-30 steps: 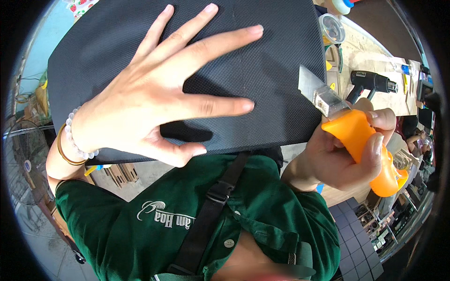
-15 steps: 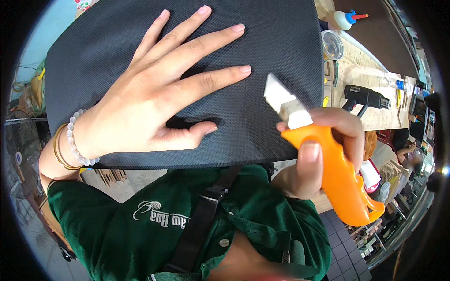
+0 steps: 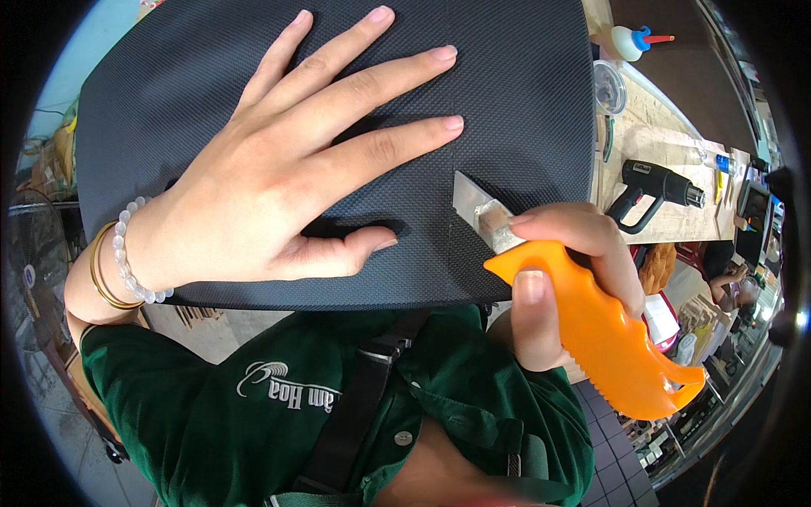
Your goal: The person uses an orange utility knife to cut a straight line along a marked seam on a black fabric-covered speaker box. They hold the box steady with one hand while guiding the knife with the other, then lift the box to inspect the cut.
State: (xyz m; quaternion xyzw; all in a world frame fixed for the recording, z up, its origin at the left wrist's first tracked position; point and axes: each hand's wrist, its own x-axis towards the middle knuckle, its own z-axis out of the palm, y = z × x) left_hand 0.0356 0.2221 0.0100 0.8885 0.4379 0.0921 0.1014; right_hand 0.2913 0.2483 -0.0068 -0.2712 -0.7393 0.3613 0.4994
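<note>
A large black textured sheet fills the upper middle of the view. My left hand lies flat on it with fingers spread, wearing bead and gold bracelets at the wrist. My right hand grips an orange-handled scraper. Its metal blade rests on the sheet's lower right part, just right of my left thumb.
To the right stands a wooden workbench with a black heat gun, a clear round container and a white glue bottle with a red tip. A tiled floor shows at the lower right. My green shirt and a black strap fill the bottom.
My right hand has brought the scraper leftward from beyond the sheet's right edge onto the sheet. The blade now touches the surface. My left hand stays pressed flat.
</note>
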